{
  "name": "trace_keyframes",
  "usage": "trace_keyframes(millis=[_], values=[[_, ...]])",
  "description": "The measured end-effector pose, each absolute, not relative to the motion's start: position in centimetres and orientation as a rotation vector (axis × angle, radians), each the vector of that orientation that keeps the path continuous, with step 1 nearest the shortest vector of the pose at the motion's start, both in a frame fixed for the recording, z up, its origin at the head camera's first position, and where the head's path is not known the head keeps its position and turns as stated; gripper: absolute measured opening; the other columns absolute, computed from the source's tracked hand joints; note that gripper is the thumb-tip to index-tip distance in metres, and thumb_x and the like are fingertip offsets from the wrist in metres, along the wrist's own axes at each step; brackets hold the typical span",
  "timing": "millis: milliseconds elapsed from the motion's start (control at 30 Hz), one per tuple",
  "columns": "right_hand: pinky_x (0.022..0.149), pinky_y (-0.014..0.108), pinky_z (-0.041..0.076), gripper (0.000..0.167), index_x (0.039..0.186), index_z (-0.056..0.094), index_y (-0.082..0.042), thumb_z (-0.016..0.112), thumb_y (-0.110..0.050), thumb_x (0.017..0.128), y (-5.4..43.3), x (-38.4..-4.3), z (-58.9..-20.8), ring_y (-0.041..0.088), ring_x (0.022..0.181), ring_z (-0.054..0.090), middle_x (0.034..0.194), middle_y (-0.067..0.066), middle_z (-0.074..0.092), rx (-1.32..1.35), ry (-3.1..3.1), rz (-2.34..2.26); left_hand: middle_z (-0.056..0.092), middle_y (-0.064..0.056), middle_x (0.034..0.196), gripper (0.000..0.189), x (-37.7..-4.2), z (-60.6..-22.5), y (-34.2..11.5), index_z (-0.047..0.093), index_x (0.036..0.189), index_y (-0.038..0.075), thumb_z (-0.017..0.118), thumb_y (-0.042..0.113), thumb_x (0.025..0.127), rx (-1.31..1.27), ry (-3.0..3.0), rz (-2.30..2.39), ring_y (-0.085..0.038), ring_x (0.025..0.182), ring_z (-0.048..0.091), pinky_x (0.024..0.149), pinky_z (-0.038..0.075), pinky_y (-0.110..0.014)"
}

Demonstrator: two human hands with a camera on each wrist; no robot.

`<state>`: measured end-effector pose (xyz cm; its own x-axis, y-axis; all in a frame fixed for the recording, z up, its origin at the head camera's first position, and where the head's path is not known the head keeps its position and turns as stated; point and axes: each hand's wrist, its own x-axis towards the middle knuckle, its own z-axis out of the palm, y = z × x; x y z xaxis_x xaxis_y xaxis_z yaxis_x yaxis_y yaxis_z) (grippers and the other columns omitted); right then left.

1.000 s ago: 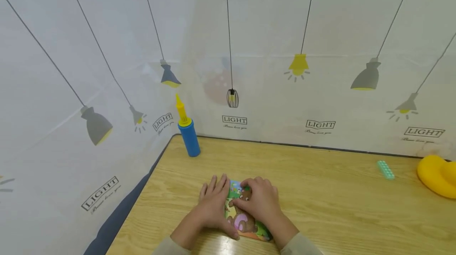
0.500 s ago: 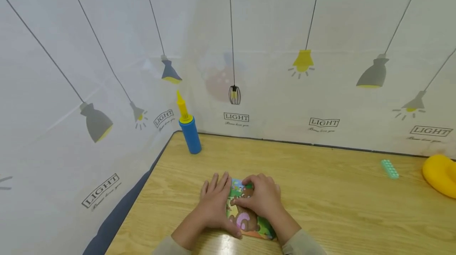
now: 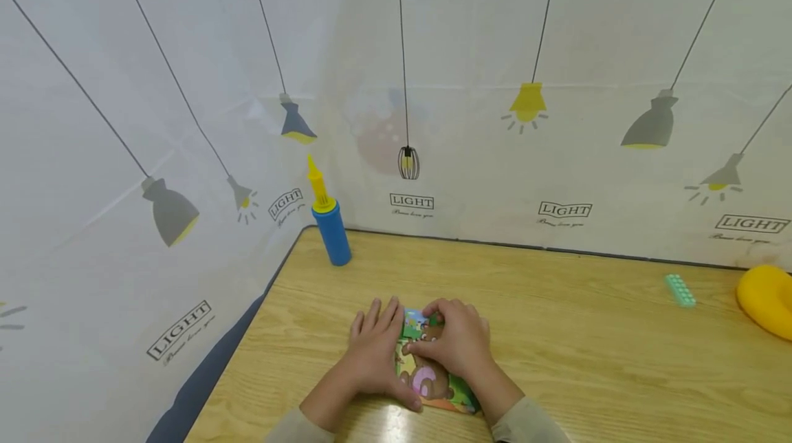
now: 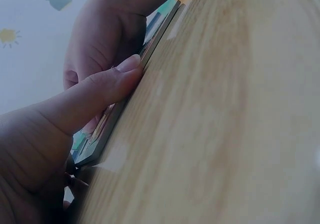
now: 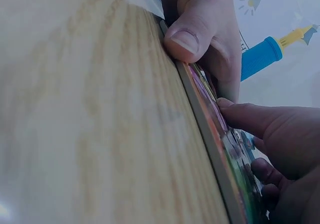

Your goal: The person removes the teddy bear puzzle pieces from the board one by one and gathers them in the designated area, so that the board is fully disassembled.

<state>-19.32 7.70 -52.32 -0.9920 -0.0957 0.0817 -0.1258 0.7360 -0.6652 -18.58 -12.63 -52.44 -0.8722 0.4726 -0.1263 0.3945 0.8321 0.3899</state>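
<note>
A flat puzzle board (image 3: 435, 384) with a brown bear picture lies on the wooden table (image 3: 575, 360) near its front edge. My left hand (image 3: 371, 353) rests at the board's left side with straight fingers on the wood. Its thumb (image 4: 102, 89) presses against the board's near edge (image 4: 119, 118). My right hand (image 3: 456, 345) sits on top of the board (image 5: 211, 145) with bent fingers hooked over the far part and the thumb on the picture. What lies under the right palm is hidden.
A blue pump with a yellow nozzle (image 3: 331, 231) stands at the table's back left corner by the printed curtain wall. At the right lie a small green block (image 3: 680, 289) and a yellow ring-shaped thing (image 3: 767, 298).
Both hands stay on the board. The right hand's fingers have crept slightly toward the far edge, and the view has tipped down a little.
</note>
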Motion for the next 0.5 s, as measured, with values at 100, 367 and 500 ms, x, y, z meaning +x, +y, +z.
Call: trace_keyframes(millis=[100,367,500], values=[[0.091,0.054,0.04,0.062,0.11,0.077,-0.023,0.102,-0.054,0.063,7.7,-19.17,-52.56,0.021,0.099,0.058,0.11,-0.006,0.071,0.186,-2.836,1.129,0.008,-0.016,0.178,0.166,-18.65,-52.41,-12.61,0.015,0.17,0.001,0.09,0.086,0.048,0.669,2.791,0.532,-0.047,0.161,-0.002,0.124,0.002,-0.071],[0.084,0.044,0.037,0.054,0.11,0.082,-0.022,0.104,-0.042,0.065,7.56,-18.59,-53.19,0.014,0.093,0.059,0.109,-0.01,0.077,0.272,-2.686,1.139,0.008,-0.015,0.178,0.167,-18.54,-52.25,-12.66,0.015,0.17,0.002,0.09,0.086,0.047,0.665,2.793,0.523,-0.046,0.161,-0.001,0.124,0.002,-0.07],[0.083,0.042,0.038,0.055,0.116,0.083,-0.019,0.1,-0.036,0.066,7.62,-18.54,-53.29,0.015,0.096,0.062,0.115,-0.007,0.077,0.365,-2.66,1.044,0.008,-0.015,0.178,0.166,-18.39,-52.12,-12.61,0.016,0.17,0.001,0.091,0.085,0.048,0.666,2.792,0.542,-0.047,0.161,-0.001,0.124,0.002,-0.07]])
